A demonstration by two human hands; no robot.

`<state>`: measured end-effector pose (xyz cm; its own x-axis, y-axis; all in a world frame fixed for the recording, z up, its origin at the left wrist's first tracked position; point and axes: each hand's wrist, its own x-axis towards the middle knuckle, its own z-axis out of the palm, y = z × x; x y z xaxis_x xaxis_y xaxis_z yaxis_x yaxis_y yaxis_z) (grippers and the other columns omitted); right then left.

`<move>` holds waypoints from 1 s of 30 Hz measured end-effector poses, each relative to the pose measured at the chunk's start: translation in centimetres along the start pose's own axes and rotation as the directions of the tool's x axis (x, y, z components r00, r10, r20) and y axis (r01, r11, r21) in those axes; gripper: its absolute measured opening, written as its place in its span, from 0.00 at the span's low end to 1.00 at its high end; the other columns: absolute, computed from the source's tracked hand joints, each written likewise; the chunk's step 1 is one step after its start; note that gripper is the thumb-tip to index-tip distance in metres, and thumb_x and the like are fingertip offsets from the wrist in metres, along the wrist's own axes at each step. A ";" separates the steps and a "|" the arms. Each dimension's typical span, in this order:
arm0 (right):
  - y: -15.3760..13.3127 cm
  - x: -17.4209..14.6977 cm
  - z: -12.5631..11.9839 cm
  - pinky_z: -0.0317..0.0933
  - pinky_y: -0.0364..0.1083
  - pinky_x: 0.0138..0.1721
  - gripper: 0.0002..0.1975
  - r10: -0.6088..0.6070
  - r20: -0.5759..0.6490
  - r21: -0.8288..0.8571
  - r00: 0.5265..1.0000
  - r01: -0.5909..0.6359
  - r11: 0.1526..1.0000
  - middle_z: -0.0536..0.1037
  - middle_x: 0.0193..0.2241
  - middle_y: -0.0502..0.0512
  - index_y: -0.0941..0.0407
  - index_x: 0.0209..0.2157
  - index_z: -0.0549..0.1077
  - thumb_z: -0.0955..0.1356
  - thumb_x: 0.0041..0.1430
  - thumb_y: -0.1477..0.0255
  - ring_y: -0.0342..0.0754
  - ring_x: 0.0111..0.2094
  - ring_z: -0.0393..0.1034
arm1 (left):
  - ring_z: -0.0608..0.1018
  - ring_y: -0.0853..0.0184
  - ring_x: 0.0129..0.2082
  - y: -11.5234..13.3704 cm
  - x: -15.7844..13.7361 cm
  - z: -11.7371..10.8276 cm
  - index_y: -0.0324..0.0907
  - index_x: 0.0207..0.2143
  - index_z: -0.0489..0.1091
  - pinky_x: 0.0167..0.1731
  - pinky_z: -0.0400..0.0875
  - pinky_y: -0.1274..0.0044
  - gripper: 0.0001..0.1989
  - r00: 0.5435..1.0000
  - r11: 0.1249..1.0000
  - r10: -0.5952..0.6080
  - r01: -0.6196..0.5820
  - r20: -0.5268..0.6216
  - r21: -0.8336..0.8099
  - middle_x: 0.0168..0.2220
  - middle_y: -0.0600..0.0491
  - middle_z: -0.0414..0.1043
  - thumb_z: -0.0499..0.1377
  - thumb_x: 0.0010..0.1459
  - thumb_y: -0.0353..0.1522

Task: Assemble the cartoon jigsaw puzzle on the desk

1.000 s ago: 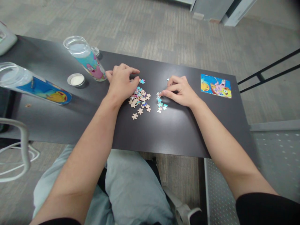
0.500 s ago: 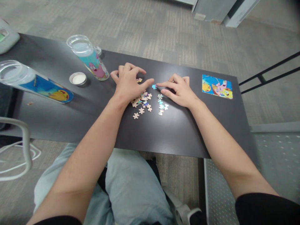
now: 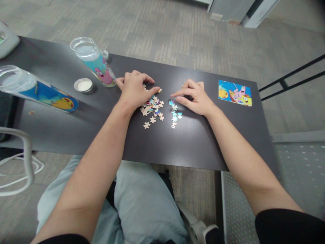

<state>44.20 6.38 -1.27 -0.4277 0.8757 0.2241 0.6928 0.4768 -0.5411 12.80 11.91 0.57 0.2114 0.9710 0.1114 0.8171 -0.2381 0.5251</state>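
My left edge crops the dark table [image 3: 198, 142] and 1 of 2 clear cylinders [image 3: 49, 93]; I can't make out their contents. The left hand [image 3: 132, 88] spreads wide, hiding part of the puzzle pile [image 3: 153, 107] beneath. On the right hand [image 3: 194, 97], thumb and forefinger stand slightly apart beside a column of puzzle pieces [image 3: 174, 114]. A round lid [image 3: 83, 85] shows white inside.

Carpet tiles [image 3: 157, 37] and desk [image 3: 193, 145] suggest an office.

black sleeves [image 3: 286, 226], bare forearms [image 3: 98, 159]; pale blue-grey trousers [image 3: 148, 200], lightly creased
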 end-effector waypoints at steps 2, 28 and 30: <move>0.1 0.0 0.1 0.60 0.76 0.74 0.31 0.019 -0.010 0.002 1.000 -0.019 1.000 0.84 0.54 0.62 0.40 0.67 0.94 0.70 0.88 0.36 0.70 0.60 0.81 | 0.72 0.37 0.75 0.0 0.1 0.0 0.56 0.53 0.87 0.74 0.55 0.36 0.27 1.000 1.000 0.007 -0.008 -0.007 -0.022 0.67 0.46 0.84 0.68 0.67 0.63; 0.1 0.0 0.3 0.61 0.73 0.76 0.46 0.023 0.003 -0.061 1.000 -0.023 0.998 0.86 0.54 0.61 0.42 0.72 0.90 0.61 0.85 0.24 0.70 0.60 0.83 | 0.86 0.51 0.53 0.3 0.3 0.1 0.54 0.46 0.86 0.77 0.54 0.44 0.09 0.994 0.971 0.110 -0.106 0.006 -0.216 0.46 0.57 0.91 0.77 0.68 0.45; 0.1 0.0 0.3 0.61 0.72 0.76 0.45 0.036 0.014 -0.069 0.999 -0.034 0.997 0.87 0.55 0.62 0.42 0.72 0.90 0.61 0.86 0.25 0.70 0.61 0.83 | 0.86 0.57 0.53 0.0 0.3 -0.2 0.53 0.53 0.85 0.78 0.52 0.48 0.13 0.998 0.971 0.061 -0.065 -0.027 -0.231 0.48 0.60 0.91 0.74 0.71 0.45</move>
<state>44.04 6.43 -1.55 -0.4112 0.8909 0.1930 0.7454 0.4505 -0.4915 12.79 12.23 0.81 0.2460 0.9550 0.1658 0.6552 -0.2898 0.6977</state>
